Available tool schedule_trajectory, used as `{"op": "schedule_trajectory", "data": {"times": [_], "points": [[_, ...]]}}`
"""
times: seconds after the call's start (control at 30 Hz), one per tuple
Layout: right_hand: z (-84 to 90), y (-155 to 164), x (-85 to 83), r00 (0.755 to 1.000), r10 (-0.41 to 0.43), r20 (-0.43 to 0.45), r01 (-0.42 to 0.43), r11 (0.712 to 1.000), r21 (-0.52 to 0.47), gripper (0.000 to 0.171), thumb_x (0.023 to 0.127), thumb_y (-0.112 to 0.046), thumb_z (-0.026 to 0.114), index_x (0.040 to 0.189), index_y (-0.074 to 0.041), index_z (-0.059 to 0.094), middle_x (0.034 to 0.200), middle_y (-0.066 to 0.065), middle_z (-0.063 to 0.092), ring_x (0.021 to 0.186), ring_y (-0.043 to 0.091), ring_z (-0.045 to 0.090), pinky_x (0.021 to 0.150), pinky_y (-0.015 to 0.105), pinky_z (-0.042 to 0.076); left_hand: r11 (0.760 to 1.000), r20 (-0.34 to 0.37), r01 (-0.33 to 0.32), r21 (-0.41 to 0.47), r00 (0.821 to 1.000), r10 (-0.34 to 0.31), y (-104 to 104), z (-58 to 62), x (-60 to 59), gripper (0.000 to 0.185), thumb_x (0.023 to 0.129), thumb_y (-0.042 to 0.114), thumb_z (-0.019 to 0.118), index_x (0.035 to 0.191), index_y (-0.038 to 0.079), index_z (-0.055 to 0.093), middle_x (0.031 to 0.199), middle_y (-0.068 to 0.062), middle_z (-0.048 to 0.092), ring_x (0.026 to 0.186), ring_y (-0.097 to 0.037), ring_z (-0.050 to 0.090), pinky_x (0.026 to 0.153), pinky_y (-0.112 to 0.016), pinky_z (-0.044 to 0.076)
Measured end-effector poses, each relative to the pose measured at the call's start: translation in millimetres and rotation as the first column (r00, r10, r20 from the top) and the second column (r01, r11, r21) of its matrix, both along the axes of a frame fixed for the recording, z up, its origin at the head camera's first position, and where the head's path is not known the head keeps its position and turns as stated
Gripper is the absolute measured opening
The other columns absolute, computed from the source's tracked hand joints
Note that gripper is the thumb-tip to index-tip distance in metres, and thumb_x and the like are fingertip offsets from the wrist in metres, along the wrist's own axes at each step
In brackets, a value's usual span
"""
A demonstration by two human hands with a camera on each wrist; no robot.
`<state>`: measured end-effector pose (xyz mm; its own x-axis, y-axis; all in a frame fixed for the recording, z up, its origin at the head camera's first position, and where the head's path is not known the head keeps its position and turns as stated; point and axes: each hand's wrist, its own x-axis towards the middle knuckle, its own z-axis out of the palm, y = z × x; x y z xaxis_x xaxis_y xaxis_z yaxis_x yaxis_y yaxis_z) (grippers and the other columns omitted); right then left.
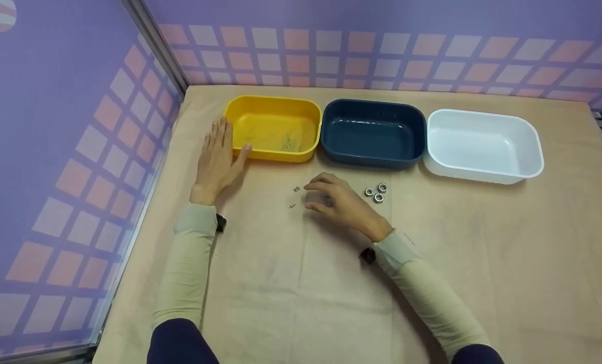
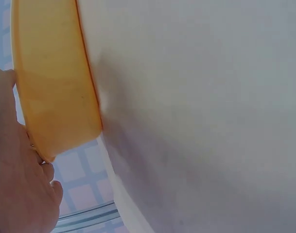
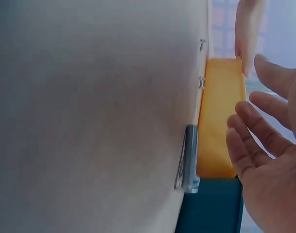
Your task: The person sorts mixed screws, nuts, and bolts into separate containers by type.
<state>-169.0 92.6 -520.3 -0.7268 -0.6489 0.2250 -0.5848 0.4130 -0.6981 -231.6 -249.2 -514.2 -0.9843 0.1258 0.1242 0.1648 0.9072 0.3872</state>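
My left hand lies flat and open on the table against the left side of a yellow bin, its thumb touching the bin's front corner. The left wrist view shows that hand beside the yellow bin. My right hand hovers low over the table with relaxed fingers and holds nothing. Two small screws lie just left of it. In the right wrist view the right hand is spread open, with a metal screw on the table close by. Three nuts sit right of the hand.
A navy bin and a white bin stand in a row right of the yellow one, along the back of the tan table. Several small screws lie inside the yellow bin. Purple checked walls enclose the left and back.
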Motion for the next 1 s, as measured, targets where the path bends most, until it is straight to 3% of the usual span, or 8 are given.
{"op": "schedule_trajectory", "data": {"times": [0.23, 0.47, 0.57, 0.73, 1.0], "points": [[-3.8, -19, -4.3, 0.994, 0.07, 0.079, -0.074, 0.996, 0.048, 0.032, 0.099, -0.014, 0.078, 0.128, 0.0, 0.075, 0.122, 0.013, 0.073, 0.112, 0.026, 0.069, 0.103, 0.039, 0.057, 1.0, 0.012, -0.002, 0.001, 1.0, 0.002, -8, -2.2, -2.0, 0.088, 0.111, 0.059, 0.036, 0.169, -0.003, 0.012, 0.18, -0.019, 0.005, 0.168, -0.035, 0.005, 0.136, -0.052, 0.005], [-5.8, -34, -8.4, 0.985, 0.085, 0.151, -0.105, 0.987, 0.126, 0.029, 0.097, -0.013, 0.08, 0.124, -0.003, 0.077, 0.113, 0.012, 0.072, 0.099, 0.024, 0.067, 0.088, 0.036, 0.057, 1.0, 0.027, -0.009, -0.01, 1.0, 0.009, -14, -1.5, -7.6, 0.091, 0.111, 0.061, 0.035, 0.169, -0.003, 0.009, 0.18, -0.019, 0.004, 0.168, -0.035, 0.003, 0.136, -0.051, 0.002], [-4.9, -37, -10.5, 0.987, 0.056, 0.149, -0.076, 0.988, 0.137, 0.022, 0.097, -0.011, 0.08, 0.117, -0.003, 0.081, 0.11, 0.013, 0.072, 0.097, 0.025, 0.065, 0.086, 0.038, 0.057, 1.0, 0.029, 0.002, 0.005, 1.0, -0.002, -14, 0.7, -11.9, 0.092, 0.11, 0.062, 0.036, 0.169, -0.003, 0.009, 0.18, -0.019, 0.004, 0.168, -0.035, 0.002, 0.136, -0.049, 0.0], [-4.0, -40, -11.1, 0.987, -0.03, 0.159, 0.008, 0.991, 0.136, 0.017, 0.094, -0.007, 0.082, 0.11, -0.003, 0.085, 0.106, 0.014, 0.076, 0.104, 0.027, 0.069, 0.095, 0.04, 0.059, 0.999, 0.041, 0.03, 0.045, 0.999, -0.032, -13, 0.7, -16.8, 0.095, 0.108, 0.065, 0.039, 0.17, 0.001, 0.006, 0.18, -0.016, 0.002, 0.168, -0.032, 0.002, 0.136, -0.047, -0.001], [-6.8, -52, -9.0, 0.97, -0.08, 0.23, 0.06, 0.994, 0.097, 0.008, 0.093, -0.005, 0.082, 0.1, -0.005, 0.087, 0.101, 0.012, 0.075, 0.104, 0.027, 0.07, 0.096, 0.038, 0.06, 0.998, 0.01, 0.039, 0.055, 0.999, -0.039, -21, -3.7, -10.5, 0.094, 0.109, 0.061, 0.041, 0.17, -0.003, 0.007, 0.18, -0.019, 0.005, 0.167, -0.036, 0.006, 0.136, -0.052, 0.003]]}}
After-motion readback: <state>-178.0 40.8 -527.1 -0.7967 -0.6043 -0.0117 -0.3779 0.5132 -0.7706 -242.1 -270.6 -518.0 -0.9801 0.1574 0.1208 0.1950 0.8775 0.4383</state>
